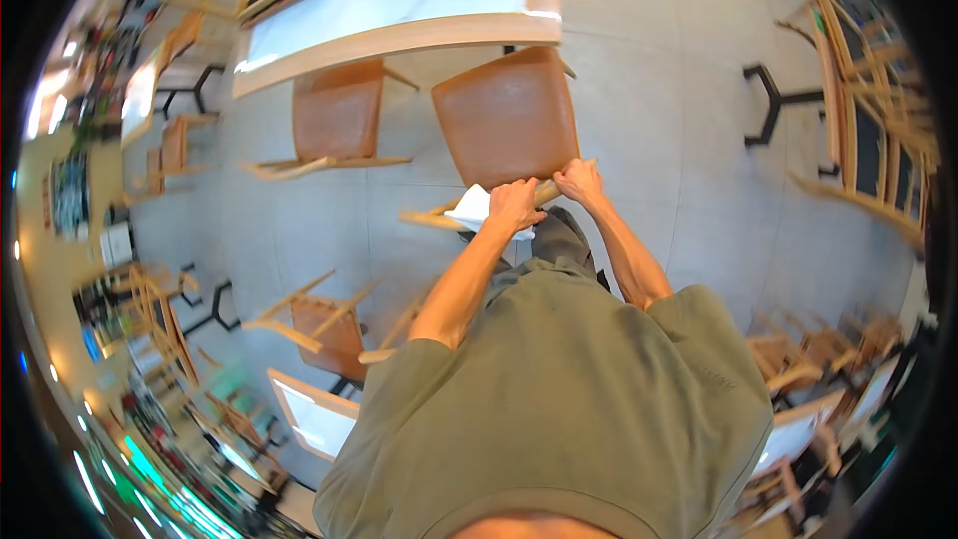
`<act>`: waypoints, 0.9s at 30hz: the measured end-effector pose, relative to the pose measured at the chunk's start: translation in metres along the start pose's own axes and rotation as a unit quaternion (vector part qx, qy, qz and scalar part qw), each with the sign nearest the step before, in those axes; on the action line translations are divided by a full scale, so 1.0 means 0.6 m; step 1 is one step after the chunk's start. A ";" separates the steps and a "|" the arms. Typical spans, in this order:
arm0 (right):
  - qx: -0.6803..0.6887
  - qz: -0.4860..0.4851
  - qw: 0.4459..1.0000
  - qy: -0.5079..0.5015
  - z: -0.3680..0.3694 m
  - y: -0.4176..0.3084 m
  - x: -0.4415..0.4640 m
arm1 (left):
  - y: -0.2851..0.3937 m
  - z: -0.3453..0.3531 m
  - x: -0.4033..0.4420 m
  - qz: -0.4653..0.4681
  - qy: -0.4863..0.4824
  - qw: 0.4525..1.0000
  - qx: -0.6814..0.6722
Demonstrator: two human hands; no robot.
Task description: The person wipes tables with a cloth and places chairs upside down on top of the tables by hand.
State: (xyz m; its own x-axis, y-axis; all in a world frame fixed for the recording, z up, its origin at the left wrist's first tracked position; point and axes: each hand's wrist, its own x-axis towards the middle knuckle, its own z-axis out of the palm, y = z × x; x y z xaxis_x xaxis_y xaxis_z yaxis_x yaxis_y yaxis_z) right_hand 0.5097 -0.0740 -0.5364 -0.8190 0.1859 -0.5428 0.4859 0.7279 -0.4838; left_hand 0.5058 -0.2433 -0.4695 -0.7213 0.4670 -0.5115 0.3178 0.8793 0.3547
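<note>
A chair with a brown seat (507, 115) and a pale wooden backrest rail (427, 219) stands right in front of me, its seat partly at the table's edge. My left hand (514, 206) is closed around the rail, with a white cloth (471, 208) bunched against it. On the right end of the same rail, my right hand (579, 183) is closed, its fingers over the wood. The cloth hides part of the rail on the left.
A white-topped table (389, 0) with a wooden edge lies ahead. Another brown chair (337, 112) stands left of mine. Behind on the left is a further chair (329, 332). Chairs on a table (858, 120) are at the right.
</note>
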 end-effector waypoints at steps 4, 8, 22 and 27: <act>-0.053 0.005 0.999 0.009 -0.002 -0.025 -0.049 | -0.006 0.045 0.000 -0.013 -0.079 0.997 -0.005; -0.085 0.004 0.996 0.017 0.020 -0.051 -0.097 | -0.027 0.075 -0.008 0.023 -0.105 0.992 -0.058; 0.016 0.030 0.991 0.129 -0.015 -0.055 -0.115 | 0.004 0.029 0.011 0.145 -0.028 0.988 -0.041; 0.166 -0.010 0.961 0.220 -0.049 0.007 -0.128 | 0.068 0.017 0.040 0.162 -0.031 0.986 -0.041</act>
State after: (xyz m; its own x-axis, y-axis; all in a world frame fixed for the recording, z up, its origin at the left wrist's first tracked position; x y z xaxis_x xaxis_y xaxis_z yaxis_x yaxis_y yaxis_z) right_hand 0.5655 -0.0659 -0.4766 -0.8431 0.4885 -0.2247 0.4802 0.4962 -0.7233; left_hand 0.5079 -0.1951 -0.4750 -0.5507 0.7285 -0.4075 0.4727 0.6746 0.5670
